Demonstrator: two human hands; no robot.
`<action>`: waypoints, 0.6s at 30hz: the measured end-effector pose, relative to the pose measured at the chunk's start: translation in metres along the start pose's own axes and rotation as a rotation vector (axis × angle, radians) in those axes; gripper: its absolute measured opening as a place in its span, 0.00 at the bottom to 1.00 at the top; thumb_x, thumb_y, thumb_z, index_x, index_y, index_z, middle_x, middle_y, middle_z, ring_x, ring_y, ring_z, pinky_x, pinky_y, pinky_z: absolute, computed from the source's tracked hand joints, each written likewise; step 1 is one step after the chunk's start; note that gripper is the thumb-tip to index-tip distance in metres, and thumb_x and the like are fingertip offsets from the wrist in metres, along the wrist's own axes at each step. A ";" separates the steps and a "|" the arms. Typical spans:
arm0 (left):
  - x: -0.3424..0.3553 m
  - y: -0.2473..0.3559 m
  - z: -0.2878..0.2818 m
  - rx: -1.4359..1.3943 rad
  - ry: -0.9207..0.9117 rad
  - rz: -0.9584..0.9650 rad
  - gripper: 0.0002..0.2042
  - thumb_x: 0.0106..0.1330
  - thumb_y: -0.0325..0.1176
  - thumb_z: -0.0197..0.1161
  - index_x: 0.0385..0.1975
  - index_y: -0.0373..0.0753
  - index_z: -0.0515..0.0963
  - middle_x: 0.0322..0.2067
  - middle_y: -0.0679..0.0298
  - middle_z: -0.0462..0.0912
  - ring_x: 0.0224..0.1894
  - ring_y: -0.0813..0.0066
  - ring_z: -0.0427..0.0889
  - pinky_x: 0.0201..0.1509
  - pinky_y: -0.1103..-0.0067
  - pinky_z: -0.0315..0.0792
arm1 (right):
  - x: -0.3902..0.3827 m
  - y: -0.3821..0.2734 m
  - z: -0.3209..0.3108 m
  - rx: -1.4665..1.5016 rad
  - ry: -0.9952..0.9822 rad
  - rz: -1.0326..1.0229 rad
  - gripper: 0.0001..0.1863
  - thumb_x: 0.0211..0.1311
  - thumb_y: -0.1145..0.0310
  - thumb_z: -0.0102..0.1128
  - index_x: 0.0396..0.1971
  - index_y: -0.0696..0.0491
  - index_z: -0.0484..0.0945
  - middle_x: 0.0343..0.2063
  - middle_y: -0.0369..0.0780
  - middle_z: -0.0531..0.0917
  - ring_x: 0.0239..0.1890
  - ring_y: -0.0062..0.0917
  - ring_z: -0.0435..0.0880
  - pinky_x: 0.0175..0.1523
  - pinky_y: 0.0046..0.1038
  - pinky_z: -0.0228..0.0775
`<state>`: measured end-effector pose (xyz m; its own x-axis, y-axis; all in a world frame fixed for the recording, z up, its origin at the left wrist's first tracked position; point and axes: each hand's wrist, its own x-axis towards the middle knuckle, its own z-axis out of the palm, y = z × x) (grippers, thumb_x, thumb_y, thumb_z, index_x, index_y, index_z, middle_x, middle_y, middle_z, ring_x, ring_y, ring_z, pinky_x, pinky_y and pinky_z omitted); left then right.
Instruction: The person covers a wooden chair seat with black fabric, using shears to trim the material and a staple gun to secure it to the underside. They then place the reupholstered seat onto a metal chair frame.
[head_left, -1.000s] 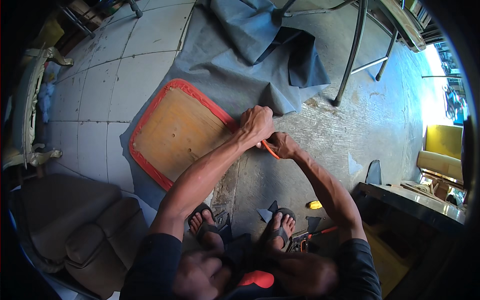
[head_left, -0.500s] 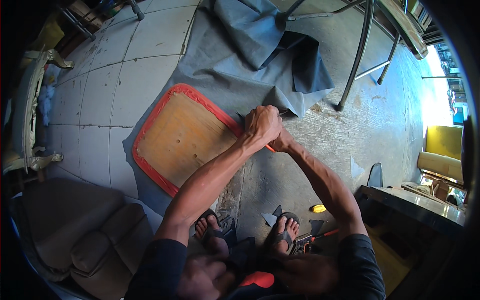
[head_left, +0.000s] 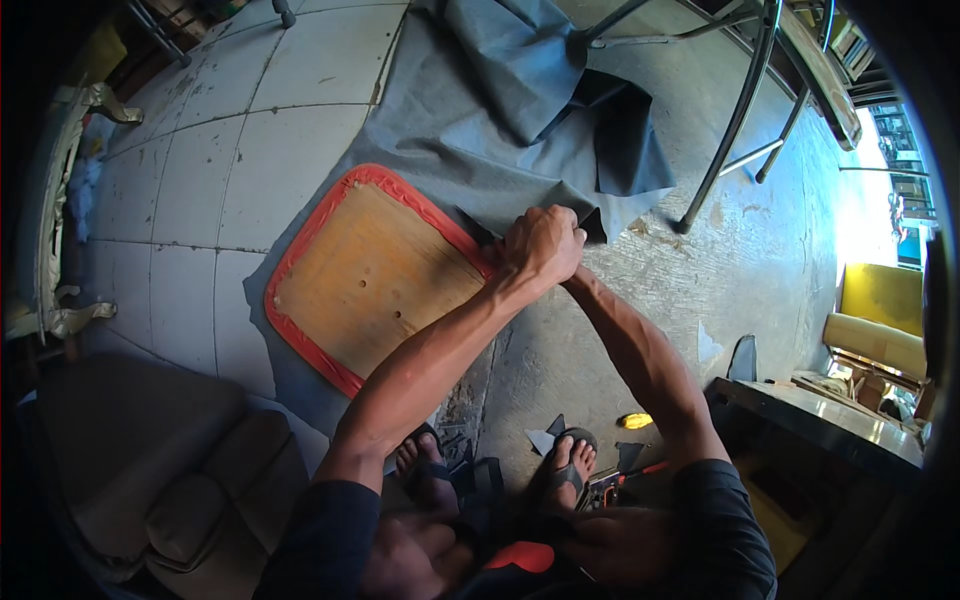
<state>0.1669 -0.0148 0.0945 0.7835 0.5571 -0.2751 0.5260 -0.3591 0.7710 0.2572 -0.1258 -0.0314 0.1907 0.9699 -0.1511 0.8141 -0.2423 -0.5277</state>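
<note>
A seat pad [head_left: 375, 275] lies board side up on grey sheet fabric [head_left: 440, 125], its red cover folded over the wooden board's edge. My left hand [head_left: 545, 245] is closed on the fabric's edge beside the pad's right corner, where the cloth bunches up. My right hand [head_left: 575, 276] sits under and behind the left, mostly hidden. It appears closed on scissors; a dark pointed blade [head_left: 467, 221] shows between pad and cloth, while the handles are covered now.
Chairs with metal legs [head_left: 735, 120] stand at the far right. A brown cushioned seat [head_left: 150, 450] is at the near left, a dark low table [head_left: 830, 420] at the near right. A yellow object [head_left: 635, 421], fabric scraps [head_left: 545, 438] and tools [head_left: 605, 490] lie around my feet.
My hands have shifted slightly right and overlap more. The orange handle that showed under them is now hidden. The fabric edge by the left hand has lifted and curled.
</note>
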 end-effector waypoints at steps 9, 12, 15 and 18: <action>0.003 0.000 -0.005 -0.059 0.029 0.016 0.13 0.65 0.42 0.68 0.38 0.39 0.87 0.34 0.48 0.88 0.42 0.46 0.88 0.49 0.60 0.80 | 0.014 -0.008 -0.005 -0.054 -0.032 0.012 0.20 0.70 0.48 0.58 0.48 0.48 0.83 0.42 0.48 0.87 0.46 0.46 0.85 0.50 0.44 0.77; 0.003 0.006 -0.012 -0.039 -0.003 0.016 0.13 0.65 0.42 0.68 0.39 0.38 0.87 0.36 0.47 0.88 0.42 0.47 0.88 0.49 0.60 0.80 | 0.012 -0.005 -0.007 -0.059 -0.044 0.021 0.20 0.70 0.48 0.58 0.48 0.48 0.83 0.42 0.48 0.87 0.46 0.46 0.85 0.50 0.44 0.77; 0.000 0.010 -0.014 -0.092 0.014 0.042 0.13 0.66 0.41 0.68 0.38 0.38 0.86 0.36 0.47 0.88 0.42 0.46 0.88 0.49 0.60 0.80 | 0.017 -0.006 -0.010 -0.064 -0.052 0.032 0.21 0.70 0.48 0.58 0.48 0.49 0.83 0.41 0.48 0.87 0.46 0.46 0.85 0.50 0.43 0.77; 0.002 0.013 -0.020 -0.101 0.028 0.058 0.13 0.66 0.42 0.67 0.37 0.37 0.86 0.36 0.47 0.88 0.42 0.45 0.88 0.48 0.59 0.80 | 0.021 -0.006 -0.013 -0.083 -0.053 0.040 0.21 0.70 0.47 0.58 0.47 0.49 0.83 0.41 0.48 0.87 0.46 0.45 0.85 0.50 0.43 0.77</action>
<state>0.1690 -0.0034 0.1157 0.8013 0.5589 -0.2136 0.4434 -0.3150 0.8391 0.2633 -0.1039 -0.0202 0.1961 0.9566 -0.2157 0.8497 -0.2756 -0.4495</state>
